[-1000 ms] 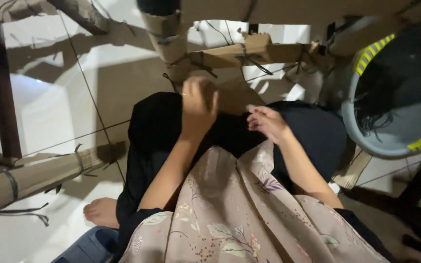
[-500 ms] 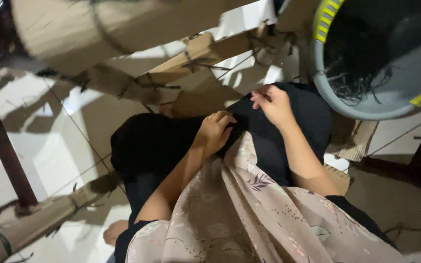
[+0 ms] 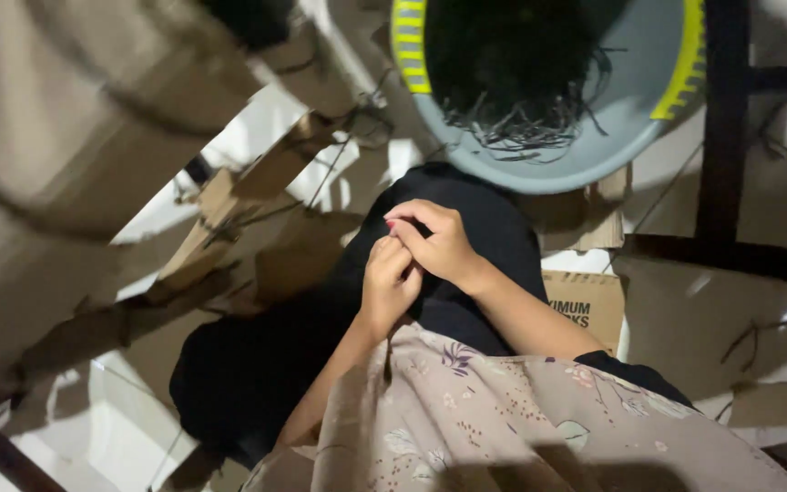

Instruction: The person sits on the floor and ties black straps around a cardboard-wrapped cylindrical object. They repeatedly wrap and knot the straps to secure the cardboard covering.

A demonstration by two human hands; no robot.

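Just below the grey basin (image 3: 585,155), the left hand (image 3: 392,282) and right hand (image 3: 439,244) are pressed together over the black cloth (image 3: 485,228), fingertips pinched (what is pinched cannot be told).

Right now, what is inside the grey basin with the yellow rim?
The grey basin holds a heap of dark thin strands. Its bottom beneath them is covered, so anything below stays unseen.

A pale tiled floor (image 3: 257,137) shows in the upper middle and lower left of the frame, brightly lit in patches and crossed by shadows. Blurred wooden beams (image 3: 229,210) slant across the left, a dark frame (image 3: 726,137) stands at the right, and a brown cardboard box (image 3: 585,305) lies right of centre
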